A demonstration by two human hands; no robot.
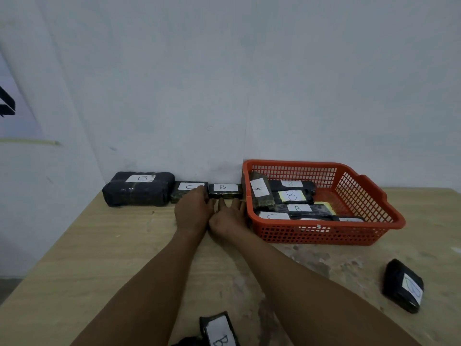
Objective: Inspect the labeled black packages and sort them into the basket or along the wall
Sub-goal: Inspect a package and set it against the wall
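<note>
Both hands reach to the middle of the frame, side by side against the wall row; the left hand lies with fingers extended over the front edge of the C package, and the right hand has straight fingers touching the front of the small B package; neither hand grips anything. Left of these, a large B package sits against the wall. At right centre, the red basket holds several labeled packages, an A package leaning at its left end. On the table, one labeled package lies at lower right; another B package lies at the bottom edge.
</note>
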